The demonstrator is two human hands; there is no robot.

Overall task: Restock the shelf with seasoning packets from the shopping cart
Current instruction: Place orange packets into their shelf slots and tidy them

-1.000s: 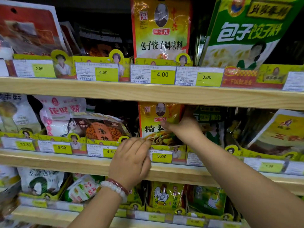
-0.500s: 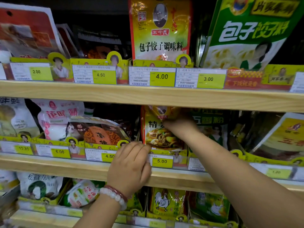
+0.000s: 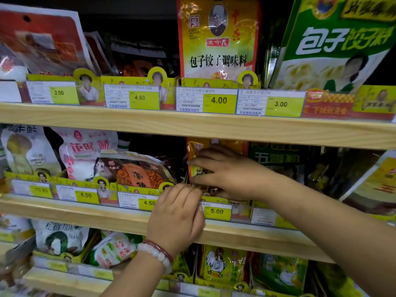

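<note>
Shelving of pale wood carries the yellow foil seasoning packet upright on its middle tier. Right hand, fingers flat and spread, presses its face; left hand, fingers bent, pinches its bottom edge.

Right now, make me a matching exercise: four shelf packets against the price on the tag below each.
Packets:
1. orange packet
2. packet under right hand
3. tall yellow packet
4. big green packet

Prices:
A. 3.00
B. 5.00
C. 4.50
D. 4.00

Pairs: 1-C, 2-B, 3-D, 4-A
</note>
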